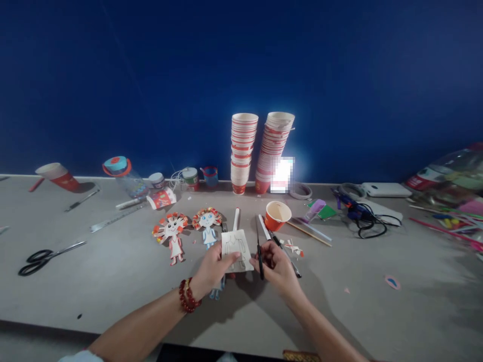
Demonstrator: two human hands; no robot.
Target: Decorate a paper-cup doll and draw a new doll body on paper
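Observation:
My left hand [213,266] grips a white card [231,241] between thumb and fingers; a doll's body is outlined on it in dark line. My right hand [279,269] is closed on black-handled scissors [260,259], blades pointing up and away, just right of the card. Its fingertips are near the card's right edge; whether they touch it I cannot tell. Two paper dolls with frilled orange-and-white hair lie to the left, one red-dressed [175,247] and one blue-dressed [209,237]. Beneath my left hand, part of another blue-trimmed paper figure [215,293] shows.
Two tall paper cup stacks [241,156] [271,148] stand by the blue wall. An orange cup bowl [278,216], pens and paper scraps [293,248] lie beyond my right hand. Other scissors [47,256] rest far left. A glue gun with black cord [356,211] lies right.

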